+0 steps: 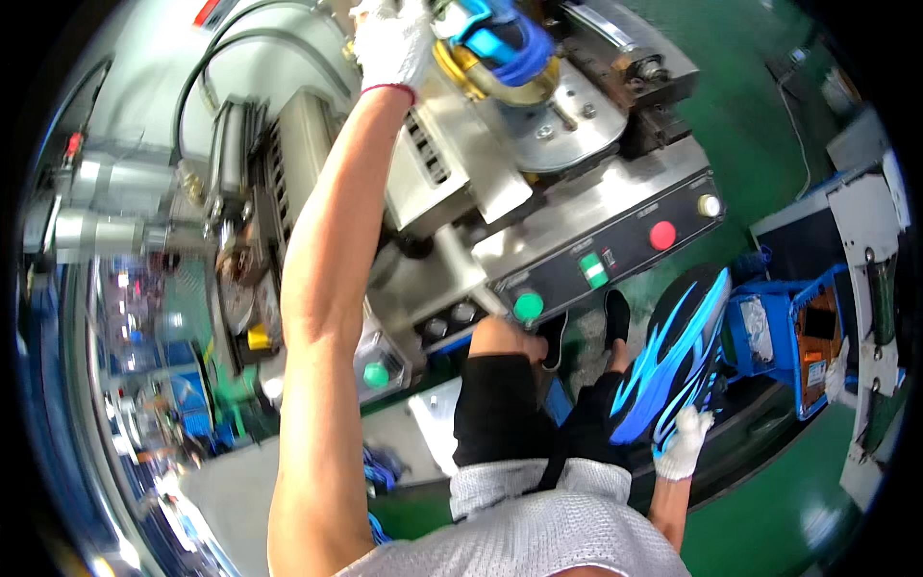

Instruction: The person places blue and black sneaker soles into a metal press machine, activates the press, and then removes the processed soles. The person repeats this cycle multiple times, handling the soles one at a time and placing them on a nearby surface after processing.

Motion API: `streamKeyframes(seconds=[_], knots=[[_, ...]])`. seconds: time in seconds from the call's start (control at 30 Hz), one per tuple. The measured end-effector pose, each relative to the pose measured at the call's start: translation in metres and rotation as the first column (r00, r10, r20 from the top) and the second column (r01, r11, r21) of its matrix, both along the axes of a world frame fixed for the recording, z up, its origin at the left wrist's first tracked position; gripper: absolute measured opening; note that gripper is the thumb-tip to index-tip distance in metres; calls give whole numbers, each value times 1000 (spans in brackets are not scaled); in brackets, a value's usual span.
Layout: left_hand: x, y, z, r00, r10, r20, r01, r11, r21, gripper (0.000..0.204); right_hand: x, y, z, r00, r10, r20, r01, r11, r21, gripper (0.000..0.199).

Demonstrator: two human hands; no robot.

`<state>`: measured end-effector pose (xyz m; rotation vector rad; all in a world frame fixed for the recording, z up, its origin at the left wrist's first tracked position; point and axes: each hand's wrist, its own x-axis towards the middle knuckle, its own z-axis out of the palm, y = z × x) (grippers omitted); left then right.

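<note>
My left hand (pixel 392 50), in a white knit glove with a red cuff, reaches up to the machine (pixel 430 159). Motion and the picture's top edge hide its fingers, so its grip does not show. Just right of it a bright blue shoe piece (pixel 519 53) sits on a gold-coloured form (pixel 534 88) above a metal plate (pixel 567 135). Low on the right, my right hand (pixel 685 442), also gloved in white, is closed on the lower edge of a black shoe upper (pixel 663 361) with blue streaks, held beside my leg.
A control panel (pixel 630 236) with a red button (pixel 662 236) and a green button (pixel 528 307) runs along the machine's front. Blue crates (pixel 760 332) stand at the right, near a metal rack (pixel 870 240). Hoses (pixel 260 37) curve over the upper left.
</note>
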<state>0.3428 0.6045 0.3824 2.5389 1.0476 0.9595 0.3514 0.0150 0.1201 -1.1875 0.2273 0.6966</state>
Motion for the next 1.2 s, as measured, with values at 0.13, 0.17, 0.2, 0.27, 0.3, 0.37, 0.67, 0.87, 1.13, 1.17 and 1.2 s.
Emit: streamKeyframes(seconds=[0.13, 0.17, 0.2, 0.27, 0.3, 0.37, 0.67, 0.87, 1.13, 1.17, 1.2], knots=[[-110, -130, 14, 897, -312, 312, 279, 949, 147, 37, 13, 25, 22, 991, 110, 70, -120, 980, 161, 64], [-143, -169, 18, 822, -340, 457, 394, 919, -26, 35, 16, 23, 21, 987, 99, 126, -115, 985, 132, 62], [-185, -194, 11, 833, -392, 391, 414, 910, 30, 31, 20, 26, 20, 978, 94, 184, -118, 986, 122, 60], [-265, -239, -12, 829, -503, 244, 485, 864, 131, 23, 14, 36, 32, 977, 135, 167, -160, 977, 144, 61], [-301, -269, -38, 835, -454, 309, 498, 864, -75, 26, 8, 44, 48, 976, 144, 162, -162, 981, 104, 57], [-359, -327, -75, 878, -359, 318, 467, 792, -394, 28, 5, 55, 67, 958, 161, 236, -182, 981, 68, 56], [-572, -417, -177, 988, 102, -119, -145, 886, -440, 16, 33, 226, 171, 613, 406, 678, -360, 907, -218, 46], [-620, -437, -263, 972, 184, -147, -235, 804, -547, 18, 103, 400, 265, 240, 656, 716, -334, 748, -573, 72], [-584, -418, -188, 870, 229, -436, -425, 796, -431, 42, 163, 605, 142, -263, 925, 276, 239, 339, -910, 70], [-569, -418, -168, 858, 269, -438, -445, 814, -373, 39, 151, 612, 129, -225, 919, 323, 195, 367, -910, 69], [-553, -414, -152, 887, 307, -345, -416, 857, -306, 34, 140, 606, 126, -176, 918, 356, 159, 383, -910, 68]])
